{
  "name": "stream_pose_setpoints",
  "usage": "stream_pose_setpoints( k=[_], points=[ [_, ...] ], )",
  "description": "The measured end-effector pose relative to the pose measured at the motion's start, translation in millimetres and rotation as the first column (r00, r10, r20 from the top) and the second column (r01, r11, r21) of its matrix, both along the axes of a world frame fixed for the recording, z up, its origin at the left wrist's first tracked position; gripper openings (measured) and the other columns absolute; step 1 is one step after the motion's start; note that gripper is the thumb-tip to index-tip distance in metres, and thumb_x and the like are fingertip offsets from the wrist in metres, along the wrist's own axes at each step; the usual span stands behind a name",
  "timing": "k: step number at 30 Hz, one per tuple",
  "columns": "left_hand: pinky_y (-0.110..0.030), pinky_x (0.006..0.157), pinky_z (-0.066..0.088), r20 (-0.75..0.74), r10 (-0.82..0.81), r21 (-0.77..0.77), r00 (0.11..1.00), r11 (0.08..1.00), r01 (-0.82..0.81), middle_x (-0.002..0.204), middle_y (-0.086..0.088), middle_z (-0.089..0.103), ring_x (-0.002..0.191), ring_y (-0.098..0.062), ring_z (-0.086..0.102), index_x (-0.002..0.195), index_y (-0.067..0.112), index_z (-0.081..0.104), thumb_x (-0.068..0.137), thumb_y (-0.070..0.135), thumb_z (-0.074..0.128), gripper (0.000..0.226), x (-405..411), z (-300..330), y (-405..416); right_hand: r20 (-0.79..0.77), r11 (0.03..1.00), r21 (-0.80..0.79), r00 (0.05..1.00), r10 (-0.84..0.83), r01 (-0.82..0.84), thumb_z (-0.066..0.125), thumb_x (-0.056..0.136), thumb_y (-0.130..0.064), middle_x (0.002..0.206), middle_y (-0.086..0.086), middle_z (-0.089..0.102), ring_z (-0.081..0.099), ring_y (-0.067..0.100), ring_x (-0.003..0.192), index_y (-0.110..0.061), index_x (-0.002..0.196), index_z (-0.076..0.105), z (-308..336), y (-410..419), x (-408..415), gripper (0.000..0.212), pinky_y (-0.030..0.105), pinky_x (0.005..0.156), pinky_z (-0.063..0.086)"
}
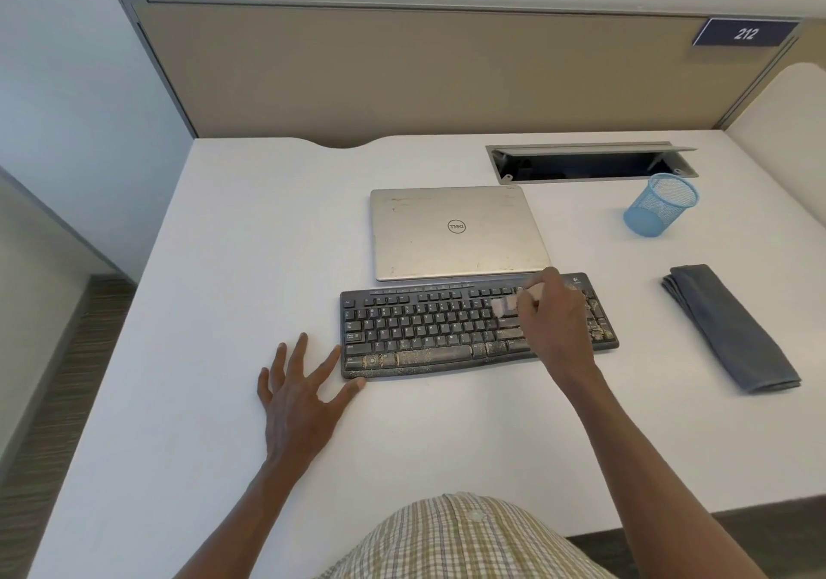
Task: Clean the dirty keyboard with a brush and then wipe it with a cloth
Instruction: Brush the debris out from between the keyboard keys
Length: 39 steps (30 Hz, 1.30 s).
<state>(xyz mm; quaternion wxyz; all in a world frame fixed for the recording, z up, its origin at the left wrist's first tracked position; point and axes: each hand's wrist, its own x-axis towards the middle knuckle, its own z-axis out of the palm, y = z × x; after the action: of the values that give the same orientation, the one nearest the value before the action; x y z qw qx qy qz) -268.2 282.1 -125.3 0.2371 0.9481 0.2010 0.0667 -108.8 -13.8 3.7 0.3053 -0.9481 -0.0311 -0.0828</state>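
Right hand (554, 315) gripping brush (505, 305) on keyboard (424, 332), left hand (299, 386) flat, fingers spread, mesh cup (661, 205) contents unclear

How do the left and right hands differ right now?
The left hand lies flat on the desk with fingers spread, thumb touching the keyboard's front-left corner; the right hand is raised over the keyboard's right half. The left holds nothing; the right grips a brush, bristles on the keys. Both are bare and both meet the keyboard, one directly and one through the brush.
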Motion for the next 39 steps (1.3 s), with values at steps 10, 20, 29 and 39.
stream_pose_setpoints(
  k=[10,20,29,39],
  points=[
    [-0.051,0.124,0.005,0.006,0.001,0.003,1.000,1.000,-0.001,0.167,-0.002,0.026,0.156,-0.026,0.009,0.140,0.048,0.055,0.079,0.088,0.035,0.075,0.4,0.6,-1.1,-0.072,0.996,-0.073,0.996,0.044,-0.050,0.053,0.093,-0.006,0.067,0.006,0.058,0.059,0.022,0.061,-0.004,0.093,0.054,3.6,2.2,4.1,0.002,0.028,0.050,0.039],
    [-0.052,0.124,0.007,0.007,-0.002,0.006,1.000,1.000,0.002,0.167,-0.003,0.026,0.156,-0.026,0.010,0.140,0.047,0.055,0.080,0.088,0.033,0.077,0.3,0.5,0.0,-0.143,0.982,-0.152,0.986,0.088,-0.110,0.050,0.093,-0.005,0.077,0.010,0.065,0.057,0.023,0.066,-0.003,0.093,0.057,7.8,0.5,7.2,0.007,0.029,0.055,0.042],
    [-0.052,0.124,0.006,0.000,-0.003,0.012,1.000,1.000,0.003,0.167,-0.003,0.025,0.156,-0.026,0.009,0.141,0.047,0.054,0.080,0.088,0.033,0.077,0.2,0.7,0.1,-0.125,0.980,-0.172,0.989,0.084,-0.105,0.050,0.092,-0.005,0.070,0.005,0.059,0.053,0.018,0.062,-0.005,0.092,0.056,9.0,1.8,7.4,0.006,0.026,0.050,0.035],
    [-0.051,0.124,0.005,-0.004,-0.003,0.009,1.000,1.000,0.003,0.167,-0.002,0.025,0.156,-0.025,0.009,0.141,0.048,0.054,0.080,0.088,0.032,0.077,0.5,1.4,-0.8,-0.115,0.987,-0.129,0.990,0.080,-0.094,0.051,0.093,-0.006,0.074,0.009,0.062,0.056,0.020,0.062,-0.004,0.094,0.055,12.0,2.0,6.5,0.004,0.025,0.047,0.038]
  ],
)
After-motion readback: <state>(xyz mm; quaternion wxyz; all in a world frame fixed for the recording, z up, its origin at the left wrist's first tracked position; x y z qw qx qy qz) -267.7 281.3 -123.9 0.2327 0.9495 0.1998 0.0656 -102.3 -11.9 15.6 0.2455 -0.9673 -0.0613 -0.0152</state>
